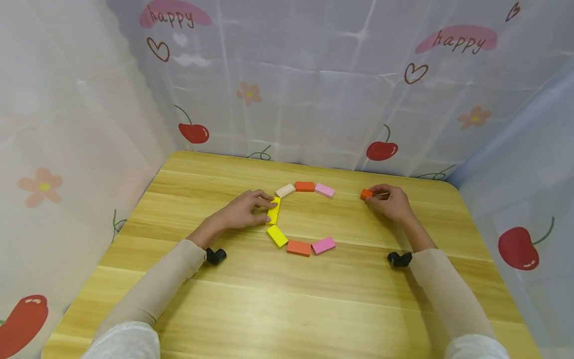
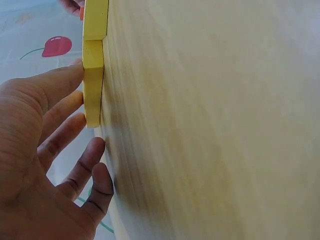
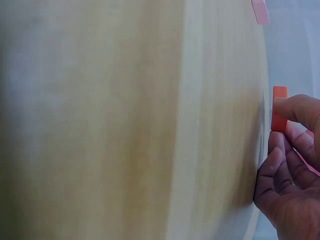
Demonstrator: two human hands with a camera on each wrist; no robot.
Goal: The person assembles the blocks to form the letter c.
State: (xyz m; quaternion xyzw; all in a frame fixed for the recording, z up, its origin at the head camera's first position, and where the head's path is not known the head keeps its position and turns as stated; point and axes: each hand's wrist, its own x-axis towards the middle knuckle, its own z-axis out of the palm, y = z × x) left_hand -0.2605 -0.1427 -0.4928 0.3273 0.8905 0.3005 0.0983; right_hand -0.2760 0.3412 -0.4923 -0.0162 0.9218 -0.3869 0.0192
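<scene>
Sleeved forearms frame the lower corners as our left hand (image 1: 242,212) rests straight fingers against a yellow block (image 1: 273,211) at centre; our right hand (image 1: 392,202) pinches an orange block (image 1: 365,194) on the counter (image 1: 287,299), centre right. Nudging gently should keep the ring of blocks aligned.

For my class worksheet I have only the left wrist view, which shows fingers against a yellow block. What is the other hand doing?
Observer: The right hand pinches a small orange block on the table, apart from the other blocks.
Operator: What surrounds the yellow block?
Observer: The yellow block is part of a C-shaped row of seven blocks, open towards the right hand.
Operator: What colours are in it?
Observer: A beige block, two orange, two pink and two yellow.
</scene>
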